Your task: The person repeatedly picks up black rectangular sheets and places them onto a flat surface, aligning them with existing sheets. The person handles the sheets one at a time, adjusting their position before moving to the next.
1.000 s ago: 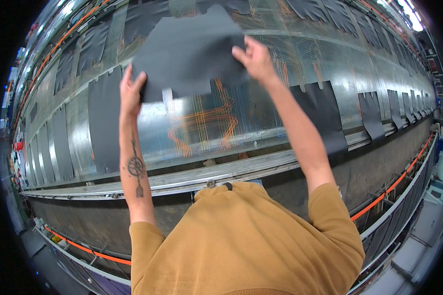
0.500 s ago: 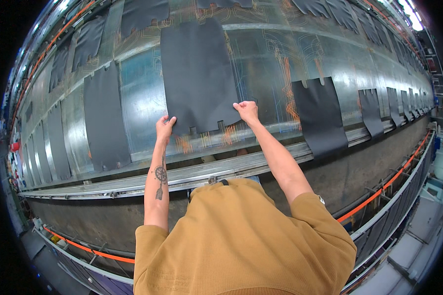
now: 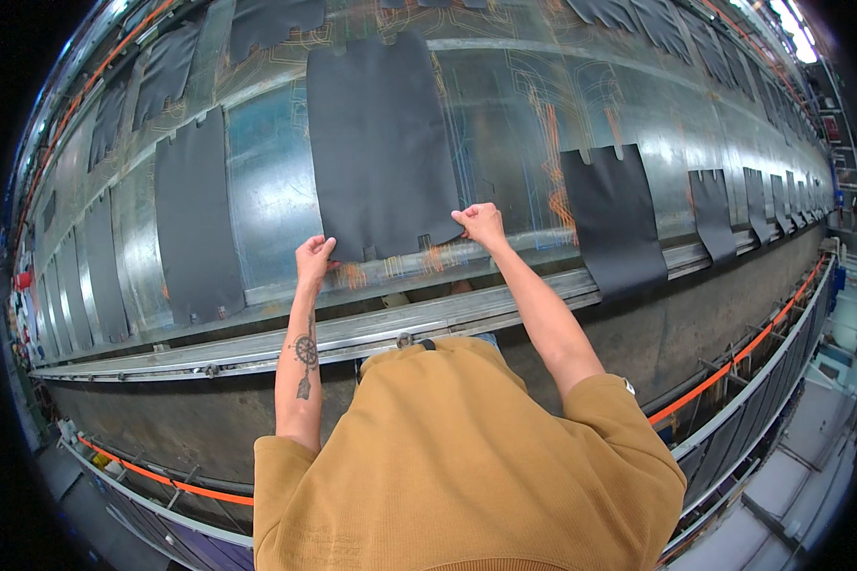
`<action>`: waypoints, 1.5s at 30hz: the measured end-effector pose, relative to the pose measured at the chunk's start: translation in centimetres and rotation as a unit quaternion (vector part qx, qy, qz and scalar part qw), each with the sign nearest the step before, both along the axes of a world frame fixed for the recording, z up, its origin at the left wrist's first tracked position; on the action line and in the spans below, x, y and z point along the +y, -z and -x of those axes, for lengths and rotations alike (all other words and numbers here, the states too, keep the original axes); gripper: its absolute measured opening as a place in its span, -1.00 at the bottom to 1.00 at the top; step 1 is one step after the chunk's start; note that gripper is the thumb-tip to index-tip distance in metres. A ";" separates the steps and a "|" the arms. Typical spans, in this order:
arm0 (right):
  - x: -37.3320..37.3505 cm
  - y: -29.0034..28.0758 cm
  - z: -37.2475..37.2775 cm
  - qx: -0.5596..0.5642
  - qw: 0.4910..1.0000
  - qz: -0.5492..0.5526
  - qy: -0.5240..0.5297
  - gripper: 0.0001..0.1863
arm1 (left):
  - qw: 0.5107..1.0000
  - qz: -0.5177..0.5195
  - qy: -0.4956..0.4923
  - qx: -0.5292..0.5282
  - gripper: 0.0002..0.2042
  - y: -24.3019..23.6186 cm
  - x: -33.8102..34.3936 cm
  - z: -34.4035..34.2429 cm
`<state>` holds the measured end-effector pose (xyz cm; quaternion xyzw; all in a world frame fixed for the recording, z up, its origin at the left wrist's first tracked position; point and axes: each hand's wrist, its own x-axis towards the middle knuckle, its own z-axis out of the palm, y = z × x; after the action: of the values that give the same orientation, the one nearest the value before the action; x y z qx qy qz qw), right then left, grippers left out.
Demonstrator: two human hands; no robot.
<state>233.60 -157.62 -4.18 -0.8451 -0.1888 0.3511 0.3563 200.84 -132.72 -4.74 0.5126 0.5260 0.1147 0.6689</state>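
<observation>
A large black flexible sheet (image 3: 381, 143) with notched ends lies on the long glossy table in front of me. Its near left corner is pinched between the thumb and fingers of my left hand (image 3: 313, 259). My right hand (image 3: 481, 226) pinches the near right corner, thumb on top. Between the hands, the sheet's near edge shows small cut notches, and coloured drawn lines run on the table surface just below it. Both arms reach forward, nearly straight.
More black cut sheets lie to the left (image 3: 197, 219) and right (image 3: 614, 224); the right one hangs over the table's near metal rail (image 3: 257, 347). Several others stretch along both sides and the far edge. Behind me runs a railing with an orange strip (image 3: 695, 406).
Both hands keep their pinch on the sheet's corners and have come slightly nearer to me, the sheet's near edge with them. The whole view has shifted a little.
</observation>
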 end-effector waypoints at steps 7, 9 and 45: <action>-0.6 0.3 0.0 -0.001 0.999 -0.023 -0.025 -0.69 | 1.000 0.017 -0.011 0.014 -0.79 0.9 0.4 1.9; -0.8 0.4 0.0 -0.001 1.000 -0.017 -0.022 -0.69 | 1.000 0.020 -0.008 0.014 -0.80 0.9 0.4 2.0; -5.4 -1.2 2.5 -0.046 0.990 0.013 -0.130 -0.70 | 0.993 -0.058 0.076 0.074 -0.78 0.3 -3.0 6.0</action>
<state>231.14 -163.07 -2.96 -0.8331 -0.3087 0.3580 0.2871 194.81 -135.75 -5.00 0.5958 0.5264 0.0552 0.6040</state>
